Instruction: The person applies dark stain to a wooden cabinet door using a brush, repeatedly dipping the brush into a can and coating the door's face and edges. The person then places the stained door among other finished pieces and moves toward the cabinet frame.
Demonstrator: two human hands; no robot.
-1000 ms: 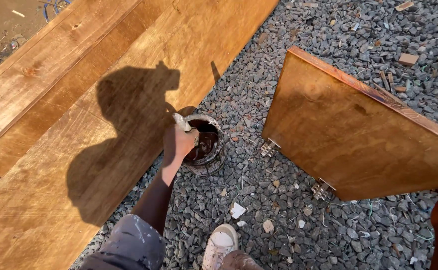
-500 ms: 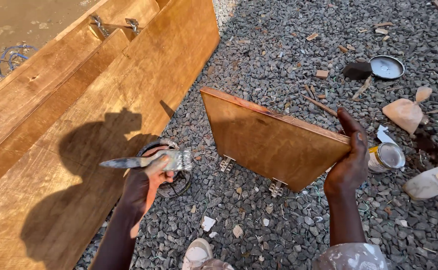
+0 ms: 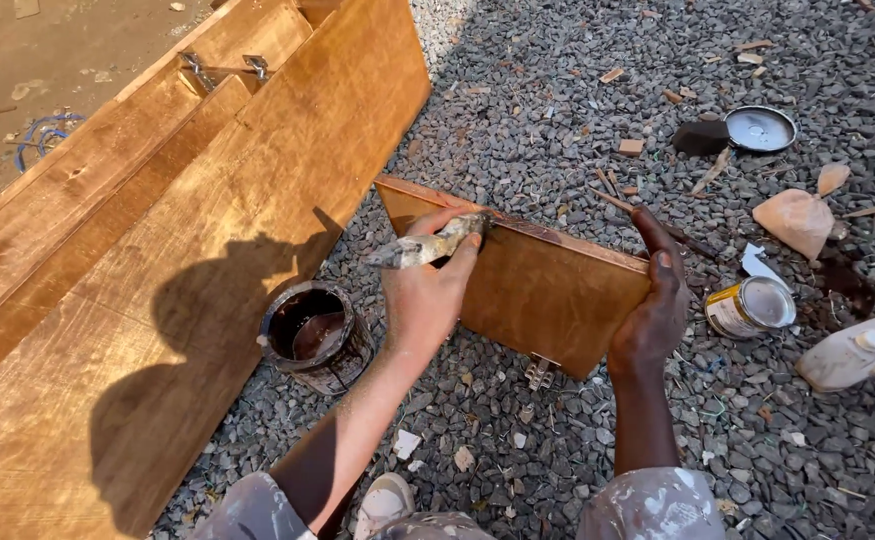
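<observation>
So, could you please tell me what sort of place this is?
Probably an outdoor woodworking yard: gravel ground, large stained wooden panels, an open tin of dark stain, and a brush in the left hand.

Open gravel (image 3: 557,110) lies beyond the small panel (image 3: 547,300); the stain tin (image 3: 315,338) and big board (image 3: 187,300) crowd its left.
</observation>
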